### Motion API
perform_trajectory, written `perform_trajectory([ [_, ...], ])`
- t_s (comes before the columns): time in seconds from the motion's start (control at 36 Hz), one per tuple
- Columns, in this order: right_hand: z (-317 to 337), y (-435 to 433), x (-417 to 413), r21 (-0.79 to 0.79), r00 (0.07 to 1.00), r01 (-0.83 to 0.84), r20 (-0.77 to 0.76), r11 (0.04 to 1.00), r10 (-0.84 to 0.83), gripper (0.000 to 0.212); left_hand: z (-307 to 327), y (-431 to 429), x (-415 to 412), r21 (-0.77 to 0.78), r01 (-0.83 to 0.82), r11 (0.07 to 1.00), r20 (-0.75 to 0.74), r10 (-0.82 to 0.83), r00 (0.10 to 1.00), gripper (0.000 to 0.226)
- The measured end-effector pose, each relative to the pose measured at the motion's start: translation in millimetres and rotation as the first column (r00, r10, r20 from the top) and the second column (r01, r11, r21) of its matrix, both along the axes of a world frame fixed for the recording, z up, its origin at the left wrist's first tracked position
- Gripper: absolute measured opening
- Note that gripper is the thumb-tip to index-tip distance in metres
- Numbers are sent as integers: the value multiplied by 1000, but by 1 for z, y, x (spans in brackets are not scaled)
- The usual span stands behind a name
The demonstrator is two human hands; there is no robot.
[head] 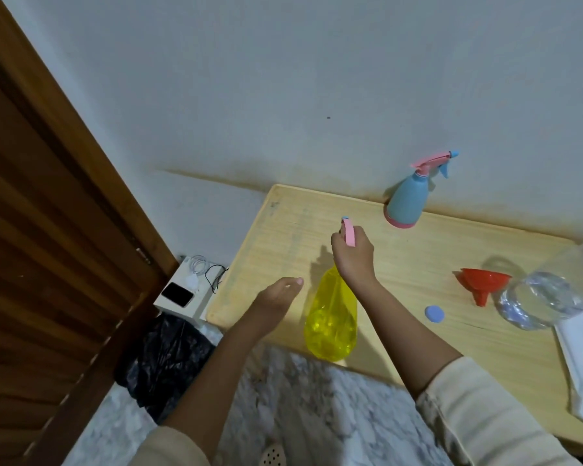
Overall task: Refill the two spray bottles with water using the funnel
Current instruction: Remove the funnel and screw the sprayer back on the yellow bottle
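Well, the head camera is the only view, and from it the yellow spray bottle (330,317) stands upright near the front edge of the wooden table (283,230). The right hand (352,255) has its fingers curled round the pink spray head (349,232) on top. The left hand (276,295) hovers just beside the bottle at nine o'clock, fingers straight and loose, holding nothing.

I'd judge the bottle light, thin-walled and easy to tip, so it wants steadying low on the body while the head is twisted. It is see-through, yet I cannot make out a water level; it looks close to empty.

At one o'clock from it, against the wall, stands the blue spray bottle (404,200), opaque, head on, contents hidden. Out at three o'clock lie a small blue cap (434,313), then the red funnel (482,284) tilted on its side, and just beside it a clear plastic bottle (539,301) holding water. That one is probably the heavy, sloshing item, best gripped round its body.
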State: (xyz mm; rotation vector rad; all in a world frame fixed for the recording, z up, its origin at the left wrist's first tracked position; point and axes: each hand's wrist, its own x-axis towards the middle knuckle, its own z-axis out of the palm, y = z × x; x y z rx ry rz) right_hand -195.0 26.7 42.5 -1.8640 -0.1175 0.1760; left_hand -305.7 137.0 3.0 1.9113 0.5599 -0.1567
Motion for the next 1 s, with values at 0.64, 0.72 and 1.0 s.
perform_trajectory([
  [0.64, -35, 15, -32, -70, 985, -61, -165, 996, 49, 27, -37, 38, 10, 374, 332, 866, -451, -142, 881, 38],
  [0.72, -35, 18, -32, -70, 982, -49, -187, 996, 35, 19, -38, 41, 11, 400, 330, 855, -450, -131, 884, 36],
  [1.0, -32, 22, -39, -37, 958, 5, -286, 999, -15, 46, -39, 46, 12, 445, 362, 819, -475, -127, 871, 32],
])
